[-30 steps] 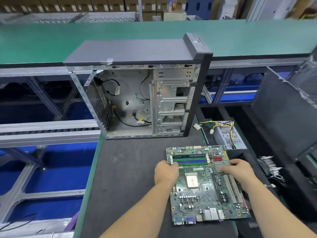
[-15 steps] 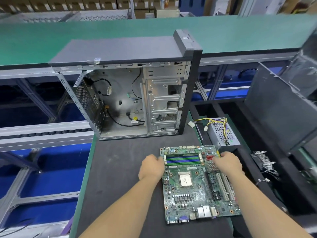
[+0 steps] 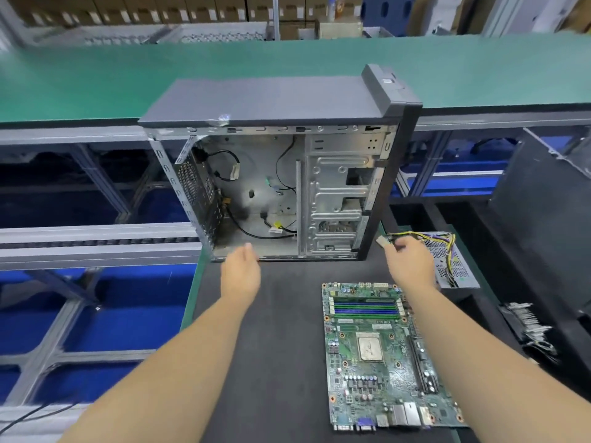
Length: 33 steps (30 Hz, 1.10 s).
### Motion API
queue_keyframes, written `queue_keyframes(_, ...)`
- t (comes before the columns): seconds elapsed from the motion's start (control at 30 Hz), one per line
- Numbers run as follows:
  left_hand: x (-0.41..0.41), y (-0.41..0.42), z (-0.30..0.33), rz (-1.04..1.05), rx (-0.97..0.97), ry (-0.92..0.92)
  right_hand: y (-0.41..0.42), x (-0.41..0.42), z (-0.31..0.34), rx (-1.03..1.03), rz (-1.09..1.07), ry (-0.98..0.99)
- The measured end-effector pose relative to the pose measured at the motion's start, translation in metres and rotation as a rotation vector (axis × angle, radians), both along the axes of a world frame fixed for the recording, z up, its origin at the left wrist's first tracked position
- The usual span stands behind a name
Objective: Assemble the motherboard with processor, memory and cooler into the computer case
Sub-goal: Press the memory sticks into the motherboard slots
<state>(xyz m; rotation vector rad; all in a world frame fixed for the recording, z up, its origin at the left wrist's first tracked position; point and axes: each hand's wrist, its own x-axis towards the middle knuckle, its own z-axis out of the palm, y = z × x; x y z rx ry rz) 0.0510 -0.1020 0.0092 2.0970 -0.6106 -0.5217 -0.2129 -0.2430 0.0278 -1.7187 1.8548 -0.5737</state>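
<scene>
Fingers of the left hand (image 3: 240, 273) lie straight and together near the sheet-metal case (image 3: 287, 174); the right hand's (image 3: 411, 262) fingers are blurred, state unclear. The flat green motherboard (image 3: 383, 356) lies apart on the dark mat (image 3: 271, 346).

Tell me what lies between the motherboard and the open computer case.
In the head view, only bare dark mat separates the motherboard from the computer case.
</scene>
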Motion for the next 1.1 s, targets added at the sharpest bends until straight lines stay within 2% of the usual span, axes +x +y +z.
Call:
queue_keyframes(0.1,-0.036,0.003,-0.021,-0.201,0.113,0.062,0.011,-0.027,-0.020,0.144,-0.114,0.189)
queue_keyframes(0.23,-0.090,-0.002,-0.032,-0.370,0.273,0.094,0.031,-0.056,-0.036,0.255,-0.225,0.288)
queue_keyframes(0.37,-0.134,-0.006,-0.031,-0.325,0.412,0.114,0.041,-0.077,-0.045,0.384,-0.244,0.285)
queue_keyframes(0.5,-0.155,-0.006,-0.027,-0.223,0.481,0.155,0.047,-0.089,-0.053,0.448,-0.110,0.268)
queue_keyframes(0.6,-0.161,-0.008,-0.028,-0.171,0.487,0.281,0.050,-0.092,-0.050,0.433,-0.103,0.244)
queue_keyframes(0.73,-0.161,-0.006,-0.029,-0.085,0.474,0.346,0.055,-0.091,-0.042,0.402,-0.088,0.214)
queue_keyframes(0.93,-0.159,-0.003,-0.018,-0.008,0.369,0.231,0.039,-0.080,-0.018,0.285,-0.062,0.082)
queue_keyframes(1.1,-0.177,-0.029,0.009,-0.058,0.190,0.303,0.006,-0.105,0.008,0.213,-0.139,0.059)
